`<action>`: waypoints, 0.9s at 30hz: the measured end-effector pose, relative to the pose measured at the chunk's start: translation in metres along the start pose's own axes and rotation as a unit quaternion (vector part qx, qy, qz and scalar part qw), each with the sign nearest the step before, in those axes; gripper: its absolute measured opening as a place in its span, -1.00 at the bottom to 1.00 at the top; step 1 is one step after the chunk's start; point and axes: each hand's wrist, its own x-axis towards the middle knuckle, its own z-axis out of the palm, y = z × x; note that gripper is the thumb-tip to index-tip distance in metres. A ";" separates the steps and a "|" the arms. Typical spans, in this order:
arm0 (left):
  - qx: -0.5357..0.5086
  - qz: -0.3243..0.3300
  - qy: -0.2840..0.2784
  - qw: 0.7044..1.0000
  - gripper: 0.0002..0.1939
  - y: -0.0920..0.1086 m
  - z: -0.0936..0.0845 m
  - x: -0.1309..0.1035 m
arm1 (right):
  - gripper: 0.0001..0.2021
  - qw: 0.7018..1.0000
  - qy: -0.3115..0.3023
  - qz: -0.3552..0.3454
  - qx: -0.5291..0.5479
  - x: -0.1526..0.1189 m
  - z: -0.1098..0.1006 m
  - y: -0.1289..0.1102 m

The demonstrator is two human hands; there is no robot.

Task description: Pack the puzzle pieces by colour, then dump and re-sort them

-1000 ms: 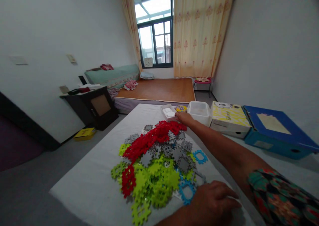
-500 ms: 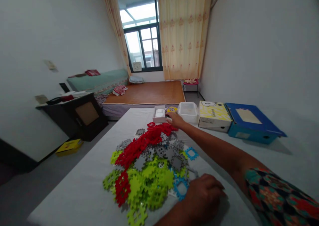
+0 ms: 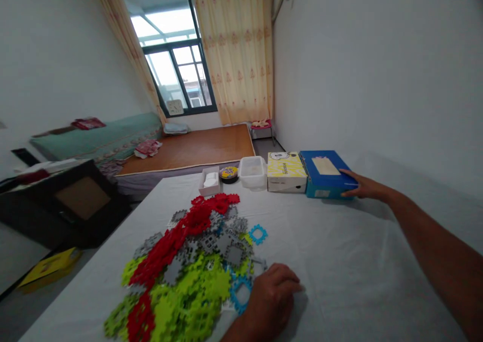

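My right hand is at the right end of the blue box, with its thumb and fingers apart on the box's side and top. The fingers of my left hand are curled as it rests on the white table; whether anything is inside them is hidden. Beside it lies a blue toothed piece. A heap of toothed plastic pieces spreads to the left: lime green ones, red ones and grey ones. Another blue piece lies at the heap's right edge.
Along the table's far edge stand a white box, a round yellow and black tin, a clear plastic tub and a yellow and white box. A bed is beyond the table.
My right hand has moved right, from near the tin to the end of the blue box. The blue box now stands straighter against the yellow box. The view has turned right.
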 end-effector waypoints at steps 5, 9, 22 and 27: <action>0.004 0.003 0.007 1.000 -0.77 -0.001 -0.002 0.002 | -0.09 0.996 -0.070 -0.033 -0.052 0.026 0.013 0.001; 0.005 0.010 0.010 1.000 -0.80 -0.002 -0.001 0.003 | -0.12 0.994 -0.093 -0.037 -0.051 0.050 0.018 -0.004; 0.004 0.031 0.031 0.999 -0.83 -0.008 0.008 0.000 | -0.07 0.970 -0.119 -0.154 -0.143 0.113 0.028 0.039; 0.041 0.010 -0.005 0.999 -0.77 -0.002 0.005 -0.003 | -0.11 0.954 -0.079 -0.184 -0.223 0.109 0.026 0.032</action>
